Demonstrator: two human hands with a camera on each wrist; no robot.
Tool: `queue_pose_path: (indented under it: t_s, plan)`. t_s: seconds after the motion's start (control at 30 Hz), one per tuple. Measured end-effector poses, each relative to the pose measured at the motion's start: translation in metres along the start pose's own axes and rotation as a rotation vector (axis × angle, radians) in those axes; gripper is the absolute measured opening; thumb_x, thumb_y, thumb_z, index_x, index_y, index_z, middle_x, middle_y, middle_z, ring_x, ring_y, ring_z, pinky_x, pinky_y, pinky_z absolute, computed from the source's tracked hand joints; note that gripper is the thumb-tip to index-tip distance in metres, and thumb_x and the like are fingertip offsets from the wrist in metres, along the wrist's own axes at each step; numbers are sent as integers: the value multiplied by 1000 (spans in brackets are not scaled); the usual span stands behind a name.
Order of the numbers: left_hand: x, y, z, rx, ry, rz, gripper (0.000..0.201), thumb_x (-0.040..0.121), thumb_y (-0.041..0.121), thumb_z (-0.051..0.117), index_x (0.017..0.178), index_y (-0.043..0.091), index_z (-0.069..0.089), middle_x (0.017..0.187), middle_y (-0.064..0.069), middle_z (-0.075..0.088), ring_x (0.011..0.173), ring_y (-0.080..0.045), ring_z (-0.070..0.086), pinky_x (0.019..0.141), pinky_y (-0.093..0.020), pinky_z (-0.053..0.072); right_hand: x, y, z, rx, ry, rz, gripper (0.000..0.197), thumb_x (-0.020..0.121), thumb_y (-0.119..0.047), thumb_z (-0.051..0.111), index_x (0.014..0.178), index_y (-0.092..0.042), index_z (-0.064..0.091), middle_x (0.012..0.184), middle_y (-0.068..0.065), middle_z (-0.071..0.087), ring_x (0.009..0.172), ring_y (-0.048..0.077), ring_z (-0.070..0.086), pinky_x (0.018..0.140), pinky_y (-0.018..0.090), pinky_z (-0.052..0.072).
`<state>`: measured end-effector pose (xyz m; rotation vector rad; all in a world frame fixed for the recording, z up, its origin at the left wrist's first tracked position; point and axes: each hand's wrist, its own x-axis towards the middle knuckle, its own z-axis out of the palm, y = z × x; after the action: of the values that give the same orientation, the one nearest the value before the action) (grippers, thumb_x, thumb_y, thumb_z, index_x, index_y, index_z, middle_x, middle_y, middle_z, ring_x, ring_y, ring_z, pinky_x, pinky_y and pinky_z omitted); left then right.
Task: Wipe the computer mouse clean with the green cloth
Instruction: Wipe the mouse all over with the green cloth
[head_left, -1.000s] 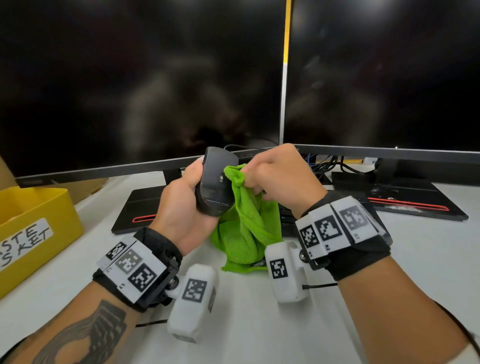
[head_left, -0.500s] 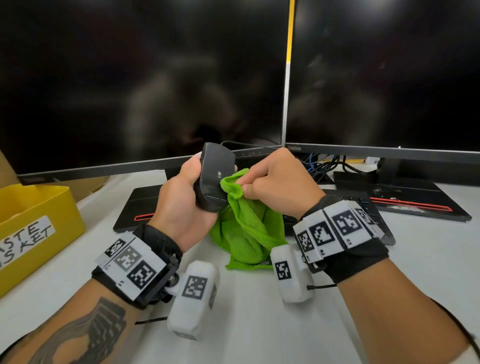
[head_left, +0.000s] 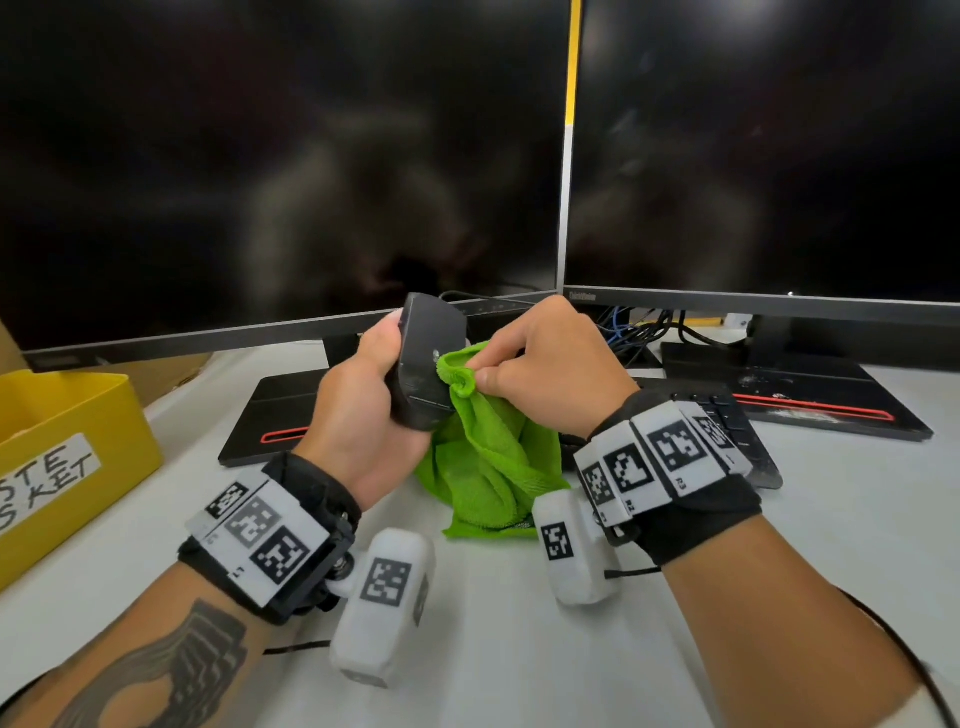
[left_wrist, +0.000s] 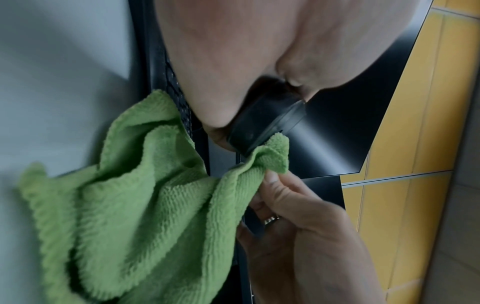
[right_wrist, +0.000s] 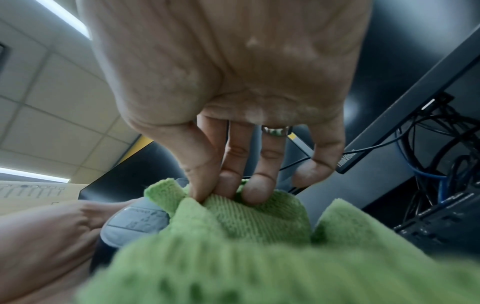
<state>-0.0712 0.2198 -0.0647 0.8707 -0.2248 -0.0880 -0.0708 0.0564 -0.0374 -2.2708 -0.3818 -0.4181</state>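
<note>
My left hand (head_left: 371, 395) grips a black computer mouse (head_left: 426, 358), held up on end above the desk with its underside turned toward the right. My right hand (head_left: 540, 364) pinches a bunched corner of the green cloth (head_left: 483, 457) and presses it against the mouse's underside. The rest of the cloth hangs down to the desk. In the left wrist view the mouse (left_wrist: 262, 121) sits under my palm, with the cloth (left_wrist: 145, 197) touching its edge. In the right wrist view my fingertips (right_wrist: 223, 191) press into the cloth (right_wrist: 254, 222) beside the mouse's grey base (right_wrist: 135, 224).
Two dark monitors (head_left: 753, 156) stand close behind my hands, their black stands (head_left: 275, 415) on the white desk. A keyboard (head_left: 727, 415) lies under my right wrist. A yellow waste basket (head_left: 67, 452) sits at the left. Cables (head_left: 634, 327) run behind the right monitor.
My right hand has slid the pinched cloth corner a little along the mouse's underside. The left hand keeps its grip on the mouse and has hardly moved.
</note>
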Motion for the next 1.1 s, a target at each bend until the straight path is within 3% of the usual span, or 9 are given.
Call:
queue_pose_path:
  t_s: [0.1, 0.23, 0.37, 0.43, 0.5, 0.6, 0.8, 0.93, 1.1]
  plan:
    - [-1, -3, 0, 4, -6, -16, 53, 114, 32, 34, 152, -3, 46, 133, -25, 63, 118, -34, 67, 86, -40, 64, 0, -7, 4, 47, -19, -25, 13, 80, -17, 79, 85, -26, 85, 90, -6, 81, 100, 14, 72, 92, 29, 56]
    - [-2, -5, 0, 18, 1, -34, 55, 114, 34, 32, 152, -2, 46, 145, -29, 59, 130, -38, 64, 94, -44, 63, 1, -8, 8, 94, -40, -44, 13, 79, -17, 81, 87, -26, 85, 85, -7, 81, 92, 10, 73, 87, 27, 57]
    - [-1, 1, 1, -11, 28, -2, 55, 111, 33, 38, 152, -4, 47, 132, -27, 61, 108, -33, 69, 78, -36, 65, 1, 2, 3, 21, -12, -8, 14, 80, -17, 78, 85, -28, 85, 82, -7, 80, 95, 13, 72, 84, 23, 52]
    - [0, 2, 1, -15, 51, -1, 55, 111, 34, 38, 151, -3, 48, 133, -27, 62, 107, -32, 69, 77, -37, 65, 1, 2, 2, 13, -16, -9, 13, 80, -18, 78, 85, -28, 85, 83, -6, 80, 95, 13, 72, 86, 25, 53]
    - [0, 3, 1, -12, 78, -11, 55, 112, 36, 38, 152, -1, 48, 143, -29, 60, 114, -33, 66, 79, -38, 66, 0, -2, 4, 34, -40, -29, 13, 79, -18, 79, 82, -29, 85, 77, -11, 78, 86, 6, 70, 82, 24, 53]
    - [-1, 1, -1, 8, 94, -29, 56, 111, 36, 40, 152, -1, 49, 142, -31, 59, 118, -34, 64, 80, -39, 66, -2, -8, 10, 50, -88, -66, 13, 78, -19, 80, 78, -32, 83, 59, -20, 67, 63, -5, 57, 66, 12, 41]
    - [0, -5, -3, 41, 109, -61, 55, 113, 40, 35, 143, 0, 58, 126, -27, 69, 107, -34, 72, 79, -44, 67, -4, -14, 12, 93, -106, -117, 10, 82, -19, 81, 82, -28, 84, 48, -27, 60, 50, -14, 54, 56, 4, 34]
    - [-1, -8, 0, 14, 67, -68, 46, 115, 36, 33, 135, 4, 58, 105, -23, 73, 91, -33, 78, 70, -41, 64, -2, -12, 17, 175, -1, -131, 8, 81, -19, 82, 86, -25, 85, 68, -17, 73, 63, -5, 61, 72, 18, 48]
    - [3, -5, -8, 44, 80, -81, 54, 114, 37, 36, 153, 1, 46, 135, -26, 62, 118, -38, 66, 81, -47, 63, -2, -9, 13, 121, -115, -90, 12, 79, -19, 84, 81, -31, 84, 59, -18, 68, 58, -6, 57, 68, 19, 45]
